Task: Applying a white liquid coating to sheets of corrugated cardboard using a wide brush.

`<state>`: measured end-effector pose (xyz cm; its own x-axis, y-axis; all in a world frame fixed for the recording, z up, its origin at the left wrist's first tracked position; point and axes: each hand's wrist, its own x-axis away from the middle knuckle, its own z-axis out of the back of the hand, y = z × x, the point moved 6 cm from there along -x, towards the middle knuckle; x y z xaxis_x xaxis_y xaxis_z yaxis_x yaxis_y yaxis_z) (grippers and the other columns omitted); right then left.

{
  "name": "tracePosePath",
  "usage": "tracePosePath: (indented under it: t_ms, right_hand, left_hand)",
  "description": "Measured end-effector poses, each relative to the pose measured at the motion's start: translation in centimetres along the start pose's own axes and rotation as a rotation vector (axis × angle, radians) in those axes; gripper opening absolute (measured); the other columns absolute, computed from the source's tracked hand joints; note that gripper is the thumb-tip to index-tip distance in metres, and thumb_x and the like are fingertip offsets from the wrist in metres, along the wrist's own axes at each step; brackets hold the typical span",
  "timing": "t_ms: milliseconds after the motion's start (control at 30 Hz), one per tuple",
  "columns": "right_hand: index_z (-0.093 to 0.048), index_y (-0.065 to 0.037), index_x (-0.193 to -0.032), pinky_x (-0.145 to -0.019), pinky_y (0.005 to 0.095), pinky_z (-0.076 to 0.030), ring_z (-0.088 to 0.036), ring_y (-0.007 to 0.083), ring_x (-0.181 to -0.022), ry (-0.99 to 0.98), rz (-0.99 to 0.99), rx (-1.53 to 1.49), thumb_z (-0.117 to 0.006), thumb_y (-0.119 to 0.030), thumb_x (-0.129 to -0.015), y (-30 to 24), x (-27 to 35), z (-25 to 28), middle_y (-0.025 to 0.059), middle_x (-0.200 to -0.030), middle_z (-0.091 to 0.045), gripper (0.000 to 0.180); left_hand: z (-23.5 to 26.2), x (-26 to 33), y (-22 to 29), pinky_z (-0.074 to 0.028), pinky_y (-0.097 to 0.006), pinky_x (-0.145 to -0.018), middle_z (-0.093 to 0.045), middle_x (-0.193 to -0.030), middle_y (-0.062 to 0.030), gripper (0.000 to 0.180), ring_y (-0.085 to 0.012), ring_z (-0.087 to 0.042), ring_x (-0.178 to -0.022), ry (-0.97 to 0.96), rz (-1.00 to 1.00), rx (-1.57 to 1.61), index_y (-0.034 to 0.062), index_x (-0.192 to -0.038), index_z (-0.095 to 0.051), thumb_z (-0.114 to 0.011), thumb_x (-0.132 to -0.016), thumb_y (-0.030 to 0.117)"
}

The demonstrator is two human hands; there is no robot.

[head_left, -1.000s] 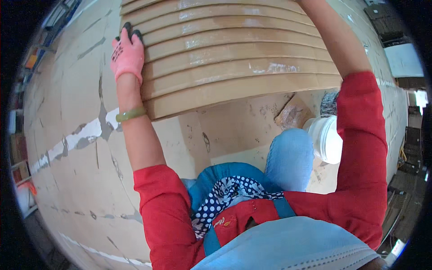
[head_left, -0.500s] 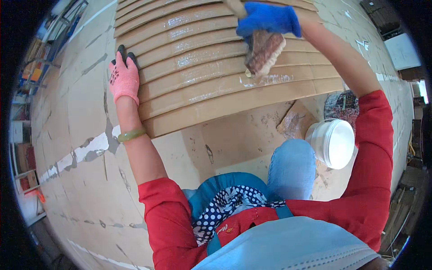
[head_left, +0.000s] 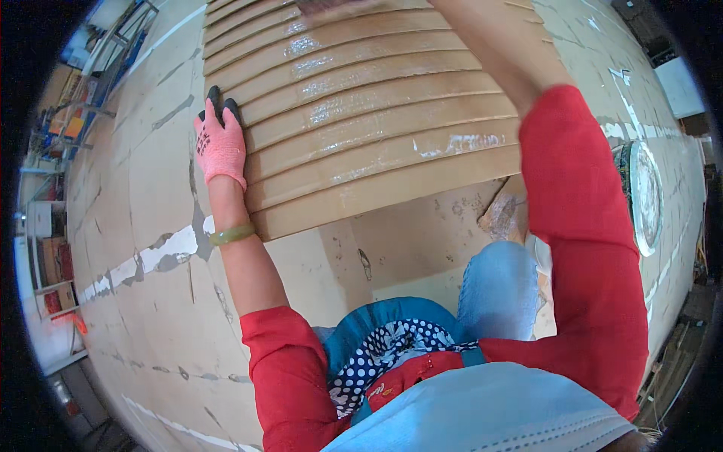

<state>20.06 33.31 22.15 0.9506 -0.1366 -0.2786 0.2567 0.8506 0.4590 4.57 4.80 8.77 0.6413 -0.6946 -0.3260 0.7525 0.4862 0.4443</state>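
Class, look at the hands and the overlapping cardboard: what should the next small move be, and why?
Probably draw the blurred, brush-like tool rightward along the overlapping cardboard sheets, with the left hand resting at their left edge: glossy streaks show mainly left of the middle, while the right side, apart from a streak near the front, looks duller.

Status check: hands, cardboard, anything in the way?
Left hand open at left edge of cardboard sheets; right hand out of view. Sheets overlapped in rows, shiny streaks across them. Right forearm hides part of their right side.
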Motion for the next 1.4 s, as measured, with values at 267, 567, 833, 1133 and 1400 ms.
tracePosePath:
  t_ms: [267,567,833,1133,1400]
  right_hand:
    - [-0.065,-0.005,-0.077,-0.058,0.0384,-0.045,-0.056,0.0210,-0.062,-0.456,-0.314,-0.841,-0.061,-0.033,-0.080,-9.2,13.1,1.8,0.0115,-0.074,-0.066,0.028]
    - [-0.056,-0.010,-0.077,-0.060,0.0421,-0.047,-0.062,0.0337,-0.070,0.067,-0.401,-0.160,-0.056,-0.024,-0.078,9.3,3.6,0.1,0.0159,-0.073,-0.060,0.014]
    - [-0.062,-0.006,-0.079,-0.060,0.0352,-0.048,-0.060,0.0224,-0.065,-0.065,-0.302,-0.762,-0.063,-0.024,-0.080,-5.9,15.2,0.6,0.0082,-0.071,-0.062,0.017]
    - [-0.059,-0.011,-0.079,-0.057,0.0373,-0.043,-0.058,0.0260,-0.062,0.304,-0.173,-0.209,-0.058,-0.027,-0.081,8.1,21.9,5.6,0.0070,-0.068,-0.058,0.016]
    - [-0.065,-0.008,-0.077,-0.054,0.0254,-0.040,-0.049,0.0085,-0.059,0.435,-0.934,-1.235,-0.062,-0.029,-0.084,3.3,25.0,-0.5,0.0023,-0.067,-0.059,0.022]
  left_hand:
    - [2.8,1.2,-4.0,-0.043,-0.047,-0.092,-0.042,-0.133,-0.0252,0.049,-0.0412,-0.051,-0.113,-0.013,0.101,-0.145,0.0137,-0.137,-0.039,-0.037,-0.094,0.037]
    - [1.6,1.4,-2.5,-0.043,-0.047,-0.093,-0.039,-0.137,-0.0259,0.049,-0.0411,-0.051,-0.114,-0.019,0.073,-0.119,0.0144,-0.139,-0.038,-0.039,-0.094,0.036]
    - [3.0,2.1,-4.4,-0.041,-0.045,-0.095,-0.044,-0.133,-0.0246,0.049,-0.0400,-0.050,-0.115,-0.038,0.083,-0.127,0.0118,-0.138,-0.040,-0.040,-0.094,0.035]
    - [0.4,0.4,1.5,-0.039,-0.044,-0.099,-0.043,-0.135,-0.0236,0.049,-0.0402,-0.047,-0.118,-0.060,-0.024,0.043,0.0103,-0.138,-0.040,-0.041,-0.094,0.033]
    - [1.4,0.7,-1.6,-0.038,-0.042,-0.099,-0.050,-0.128,-0.0212,0.045,-0.0363,-0.049,-0.117,0.019,-0.023,0.028,0.0133,-0.135,-0.046,-0.043,-0.094,0.032]
